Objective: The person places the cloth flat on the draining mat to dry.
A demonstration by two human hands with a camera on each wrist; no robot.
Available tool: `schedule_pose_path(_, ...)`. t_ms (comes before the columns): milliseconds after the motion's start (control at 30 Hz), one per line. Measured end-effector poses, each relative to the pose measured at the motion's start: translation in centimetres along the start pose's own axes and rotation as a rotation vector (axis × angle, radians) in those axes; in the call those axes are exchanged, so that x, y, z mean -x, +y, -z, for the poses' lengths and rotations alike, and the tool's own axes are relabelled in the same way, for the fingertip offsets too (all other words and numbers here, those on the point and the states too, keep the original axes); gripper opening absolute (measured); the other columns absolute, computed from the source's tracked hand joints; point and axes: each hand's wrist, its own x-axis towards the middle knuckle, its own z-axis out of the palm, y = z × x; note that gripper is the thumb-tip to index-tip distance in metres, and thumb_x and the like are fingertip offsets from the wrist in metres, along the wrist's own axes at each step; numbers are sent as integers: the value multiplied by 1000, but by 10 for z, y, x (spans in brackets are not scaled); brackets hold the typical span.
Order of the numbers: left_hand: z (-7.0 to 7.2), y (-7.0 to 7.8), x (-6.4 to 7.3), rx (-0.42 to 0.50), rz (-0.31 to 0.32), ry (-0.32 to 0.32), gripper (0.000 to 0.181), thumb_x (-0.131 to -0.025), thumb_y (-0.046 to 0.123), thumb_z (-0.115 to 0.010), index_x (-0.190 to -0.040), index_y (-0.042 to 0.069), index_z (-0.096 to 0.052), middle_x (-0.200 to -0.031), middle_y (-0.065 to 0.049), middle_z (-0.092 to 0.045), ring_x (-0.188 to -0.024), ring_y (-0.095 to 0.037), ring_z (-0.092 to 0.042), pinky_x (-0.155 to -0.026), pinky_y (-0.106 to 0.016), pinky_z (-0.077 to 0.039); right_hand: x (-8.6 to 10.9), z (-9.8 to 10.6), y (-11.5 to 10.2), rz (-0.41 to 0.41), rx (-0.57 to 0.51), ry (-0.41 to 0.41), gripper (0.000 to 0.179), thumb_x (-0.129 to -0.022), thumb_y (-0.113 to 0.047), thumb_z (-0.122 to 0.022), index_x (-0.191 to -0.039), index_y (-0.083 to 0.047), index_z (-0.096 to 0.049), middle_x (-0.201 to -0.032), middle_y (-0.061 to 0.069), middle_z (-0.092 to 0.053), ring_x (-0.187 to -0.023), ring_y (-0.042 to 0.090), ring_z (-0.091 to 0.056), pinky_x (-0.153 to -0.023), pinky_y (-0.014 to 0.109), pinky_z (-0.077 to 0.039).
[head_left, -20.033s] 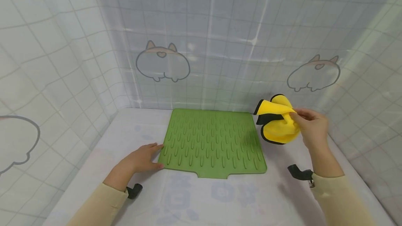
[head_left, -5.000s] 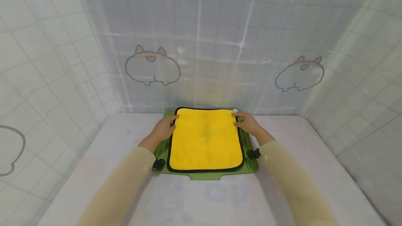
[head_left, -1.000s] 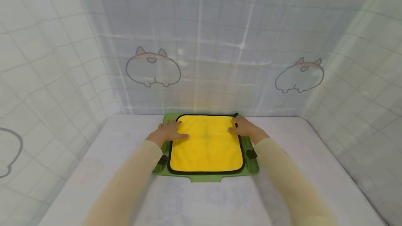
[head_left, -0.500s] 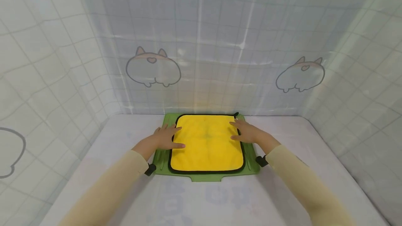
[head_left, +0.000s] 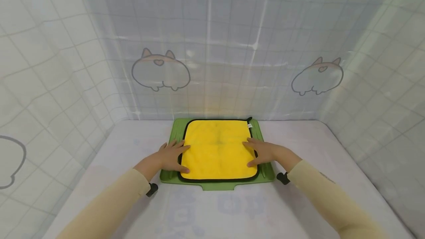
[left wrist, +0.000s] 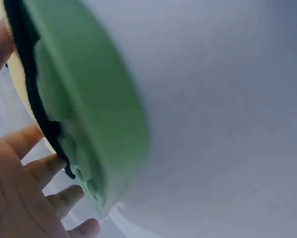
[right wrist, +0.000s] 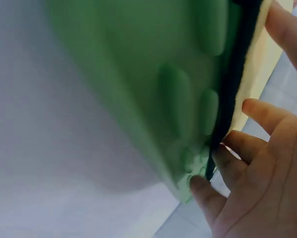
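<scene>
A yellow cloth [head_left: 217, 150] with a black border lies flat on a green ridged mat [head_left: 217, 186]. Along its left border my left hand [head_left: 169, 156] rests with spread fingers, the thumb and index tip over the yellow. My right hand [head_left: 263, 151] mirrors it at the right border, fingers extended. In the left wrist view, fingertips [left wrist: 54, 163] touch the black edging beside the mat's raised ridges. The right wrist view shows fingertips [right wrist: 227, 153] at the edging on the other side. A small white tag [head_left: 250, 125] and a black loop [head_left: 249, 119] show at the far right corner.
The mat lies on a pale table [head_left: 212, 217] with faint prints, close to the back wall [head_left: 229, 65]. Grid-patterned sheets with cartoon drawings form the back and both sides. Dark wrist mounts [head_left: 152, 190] hang below each sleeve [head_left: 109, 204].
Both hands have slid toward the front along the cloth's sides, uncovering the white tag. Since the earliest frame, the bunched cloth has gone from the right hand to lying spread over the mat.
</scene>
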Motion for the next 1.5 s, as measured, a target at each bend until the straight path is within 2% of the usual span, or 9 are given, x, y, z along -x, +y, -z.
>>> schedule_pose_path(233, -5, -3, 6, -86, -2, 32, 101, -80, 73, -66, -156, 14, -37, -164, -15, -24, -149, -46, -15, -114, -71, -12, 6, -6, 7, 9, -41, 4, 105, -82, -60, -75, -161, -13, -23, -167, 17, -8, -151, 39, -13, -116, 64, -21)
schedule_pose_path(600, -12, 1, 24, -86, -18, 49, 106, -77, 72, -70, -154, 7, -39, -162, -17, -27, -148, -47, -19, -115, -70, -13, 15, -14, 8, 16, -5, 18, 114, -75, -59, -82, -159, -8, -25, -165, 22, -11, -150, 44, -15, -115, 65, -23)
schedule_pose_path(967, -15, -1, 31, -65, -10, 59, 102, -78, 67, -74, -153, 7, -40, -161, -16, -30, -148, -47, -19, -114, -70, -13, 25, -18, 2, 26, 24, 40, 115, -75, -57, -83, -159, -6, -24, -165, 24, -11, -150, 47, -8, -114, 68, -20)
schedule_pose_path(1233, -17, -2, 41, -45, -33, 83, 88, -85, 57, -73, -150, 6, -45, -158, -19, -35, -145, -47, -26, -113, -70, -20, 36, -23, 5, 48, -4, 79, 98, -83, -50, -80, -156, -5, -33, -161, 25, -21, -148, 49, -14, -112, 69, -23)
schedule_pose_path(1500, -21, -16, 55, -63, -58, 190, 70, -94, 48, -67, -144, 0, -52, -152, -22, -42, -139, -44, -39, -113, -61, -31, 50, -26, 24, 35, -30, 194, 72, -94, -42, -69, -149, -3, -46, -157, 30, -28, -144, 55, -17, -110, 72, -23)
